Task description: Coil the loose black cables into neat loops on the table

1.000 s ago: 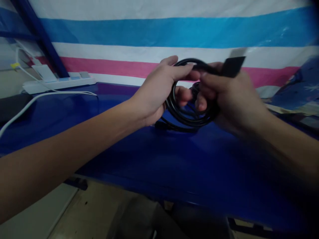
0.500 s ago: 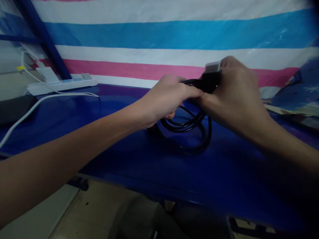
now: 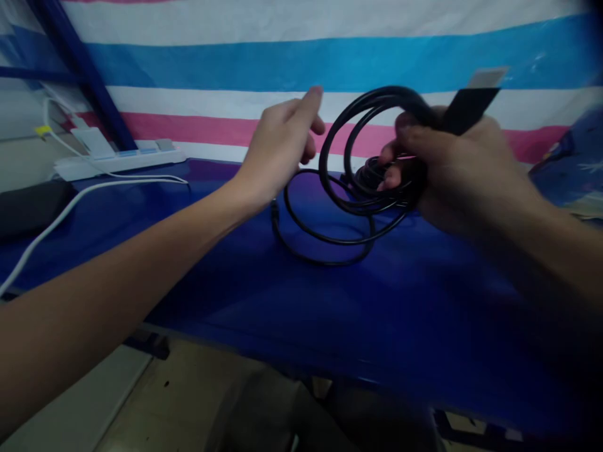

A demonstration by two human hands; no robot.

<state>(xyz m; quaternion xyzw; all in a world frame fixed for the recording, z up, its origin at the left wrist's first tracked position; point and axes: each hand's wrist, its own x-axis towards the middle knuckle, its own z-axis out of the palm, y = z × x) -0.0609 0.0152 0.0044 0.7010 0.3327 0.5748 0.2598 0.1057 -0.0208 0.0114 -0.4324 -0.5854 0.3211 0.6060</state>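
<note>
My right hand (image 3: 452,150) is closed around a coiled black cable (image 3: 400,97), held up over the blue table. Beside the thumb, the cable's black plug (image 3: 468,112) with a pale metal end points up and to the right. Lower turns of the cable hang down to the table, and another cable end (image 3: 275,210) shows just below my left wrist. My left hand (image 3: 285,138) is left of the loops, apart from them, its index finger raised and the other fingers loosely bent. Nothing shows in it. A tighter black coil (image 3: 370,176) appears behind my right fingertips, partly hidden.
A white power strip (image 3: 122,162) with a charger (image 3: 97,143) stands at the back left. A white cord (image 3: 70,196) crosses the blue table (image 3: 282,301). A dark case (image 3: 32,207) lies at the left. Behind hangs a striped sheet (image 3: 235,66).
My left hand has let go of the cable and moved left and up. My right hand has lifted the coil and turned the plug up to the right, so the loops spread into view.
</note>
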